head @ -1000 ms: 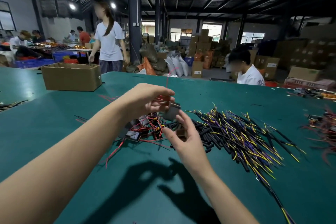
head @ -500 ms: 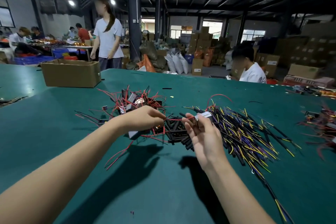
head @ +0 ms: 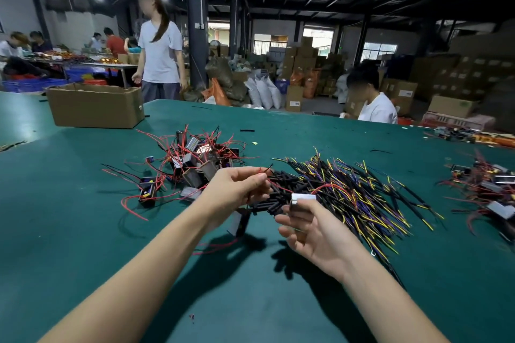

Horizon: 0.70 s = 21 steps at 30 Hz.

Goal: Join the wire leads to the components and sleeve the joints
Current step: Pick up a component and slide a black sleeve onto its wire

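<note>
Wire leads (head: 362, 198), thin and stiff with black, yellow and purple insulation, fan out in a bristly heap at centre right of the frame, on the green felt-like table (head: 69, 231). Just left of them we see a stack of short black sleeves (head: 281, 192), matte little tubes lying mostly parallel. Our right hand (head: 312, 231), low at centre, grips a small boxy component (head: 302, 202) with a pale, shiny face, fingers curled round it. A red wire (head: 326, 186) arcs from it across to our left hand (head: 237, 189), which pinches the wire's end between thumb and fingertips; a second small component seems to dangle beneath that hand, though we cannot tell how it is held. Above and to the left, more metallic rectangular components (head: 195, 164) lie tangled in loose red strands. A plain brown cardboard box (head: 94, 106) with open flaps stands at the upper left. No writing is legible to us on any of these things.
</note>
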{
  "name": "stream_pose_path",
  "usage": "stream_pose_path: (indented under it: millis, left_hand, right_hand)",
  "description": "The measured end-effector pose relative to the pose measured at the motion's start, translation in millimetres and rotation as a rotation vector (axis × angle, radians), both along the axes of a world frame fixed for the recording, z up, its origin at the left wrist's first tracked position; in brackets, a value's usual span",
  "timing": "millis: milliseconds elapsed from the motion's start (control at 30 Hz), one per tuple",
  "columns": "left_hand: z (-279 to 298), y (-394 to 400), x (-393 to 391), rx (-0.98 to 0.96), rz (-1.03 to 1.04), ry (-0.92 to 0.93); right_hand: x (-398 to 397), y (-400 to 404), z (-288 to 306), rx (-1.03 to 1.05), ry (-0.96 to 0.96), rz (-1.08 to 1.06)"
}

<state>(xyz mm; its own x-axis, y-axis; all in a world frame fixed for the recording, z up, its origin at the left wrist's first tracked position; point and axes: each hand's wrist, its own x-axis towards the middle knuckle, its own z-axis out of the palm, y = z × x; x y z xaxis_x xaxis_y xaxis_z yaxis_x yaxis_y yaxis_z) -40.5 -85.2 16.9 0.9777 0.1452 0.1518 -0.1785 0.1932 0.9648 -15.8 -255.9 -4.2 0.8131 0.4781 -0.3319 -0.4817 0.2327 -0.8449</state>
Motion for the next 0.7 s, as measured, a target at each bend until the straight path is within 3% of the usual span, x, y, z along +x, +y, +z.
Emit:
stream_pose_path:
  millis: [267,367,500,600,700]
  left_hand:
    - [-27,-27,15,0.017,0.322,-0.164]
    - [-28,-30,13,0.02,0.294,-0.207]
    - [-31,-26,6,0.008,0.219,-0.226]
    - [-32,-22,4,-0.057,0.194,-0.217]
    - [-30,-23,3,-0.078,0.165,-0.217]
  right_hand:
    - [-27,7,-11,0.134,0.26,0.09]
    - [-38,18,-15,0.095,0.308,0.223]
    - [-43,9,5,-0.061,-0.041,0.347]
    - [-30,-2,17,-0.014,-0.369,-0.062]
    - [-19,-7,12,-0.213,-0.65,-0.319]
